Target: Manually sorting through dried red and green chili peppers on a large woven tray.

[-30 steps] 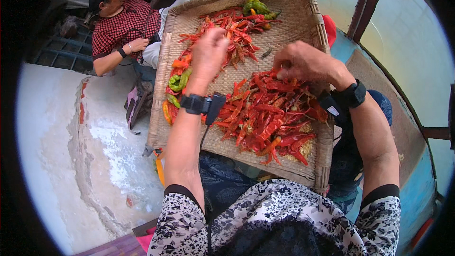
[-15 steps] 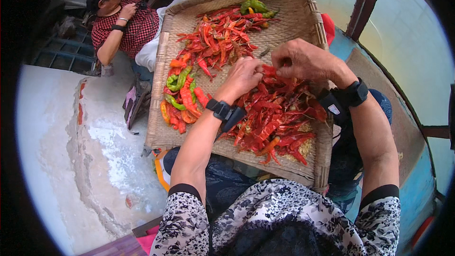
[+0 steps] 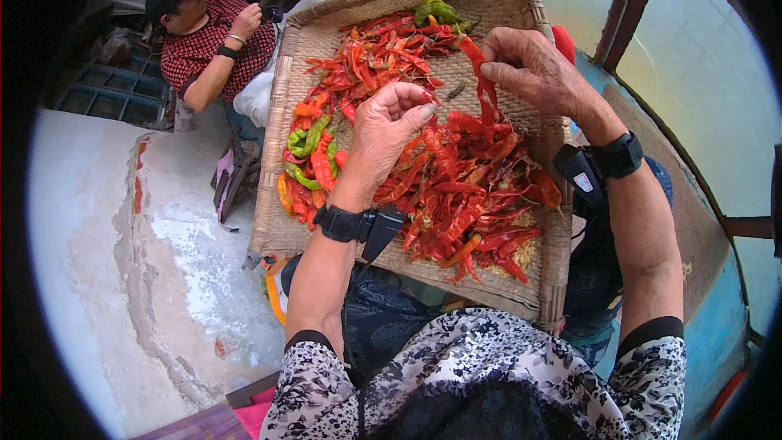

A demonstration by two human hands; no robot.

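A square woven basket tray (image 3: 407, 267) rests across my lap with red chili peppers in it. My right hand (image 3: 538, 77) is closed on a long wrinkled red chili pepper (image 3: 481, 73), raised over the tray's right side. To its left, my left hand (image 3: 387, 126) is pinched, fingertips and thumb close together; a small bit of red shows there, too little to name. Below both hands lies a heap of red chili peppers (image 3: 464, 212), with pale yellow seeds (image 3: 525, 253) by its right edge.
A second pile of red peppers (image 3: 366, 65) lies in the tray's far part. Green peppers (image 3: 436, 12) sit at the far edge, and green and orange ones (image 3: 303, 143) along the left. Another person (image 3: 216, 41) in a red checked shirt sits far left. Glass panes (image 3: 692, 41) stand right.
My hands have drawn apart and lifted from the heap. The right has gone up with a red chili pepper; the left has shifted left and toward me.
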